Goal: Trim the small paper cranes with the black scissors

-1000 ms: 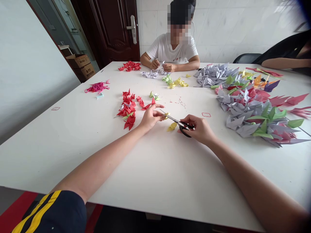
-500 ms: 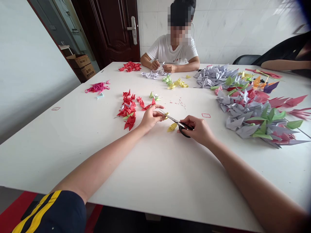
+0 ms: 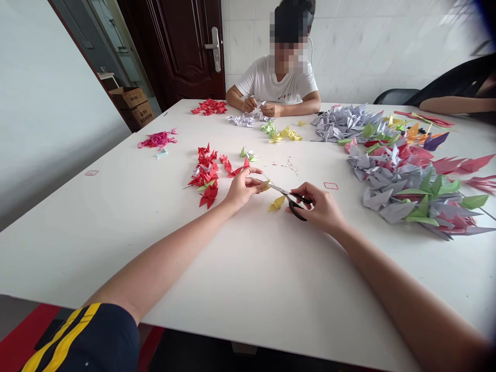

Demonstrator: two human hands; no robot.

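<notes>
My right hand (image 3: 321, 206) grips black-handled scissors (image 3: 297, 209), fingers in the loops. Their blades point left, slightly parted, reaching the fingertips of my left hand (image 3: 244, 188). Between the left thumb and fingers is a small yellow paper crane (image 3: 267, 185), partly hidden by the fingers and blades. Another yellow paper crane (image 3: 277, 203) lies on the table just below the blades. Beside my left hand rests a cluster of red paper cranes (image 3: 205, 173), with a green one among them.
A large heap of grey, pink and green paper cranes (image 3: 411, 181) covers the table's right side. Pink strips (image 3: 157, 139) lie at left. Across the table a person (image 3: 279, 85) in a white shirt handles pale folded paper. Another person's arm (image 3: 457, 105) rests at far right.
The scissor blades have parted a little more near my left fingertips. Both hands otherwise stay in place, and the whole view has shifted slightly.
</notes>
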